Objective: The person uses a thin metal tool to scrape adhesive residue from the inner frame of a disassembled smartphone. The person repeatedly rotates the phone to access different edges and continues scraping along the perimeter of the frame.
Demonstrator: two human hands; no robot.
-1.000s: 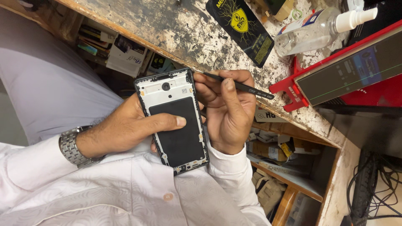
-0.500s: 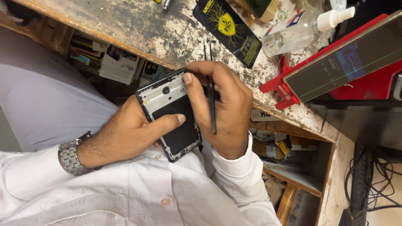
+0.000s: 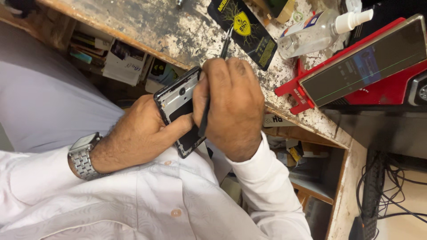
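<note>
My left hand [image 3: 133, 133], with a metal watch on its wrist, grips an opened phone [image 3: 180, 106] whose back cover is off, showing a grey frame and a black battery. Its thumb lies across the battery. My right hand [image 3: 233, 106] covers the phone's right side and holds black tweezers [image 3: 205, 115]. The tweezers run down over the phone, and their tips are hidden against the battery area. Their upper end sticks out above my knuckles toward the workbench.
A stained workbench [image 3: 147, 22] runs across the top, carrying a black and yellow packet [image 3: 244, 31], a clear spray bottle [image 3: 318, 31] and a red holder with a dark screen [image 3: 364, 66]. Shelves of small boxes [image 3: 120, 62] sit below the bench. Cables [image 3: 396, 191] hang at the right.
My right hand has swung the tweezers from pointing right across the bench to pointing down over the phone, and it now covers more of the phone. The left hand keeps its grip.
</note>
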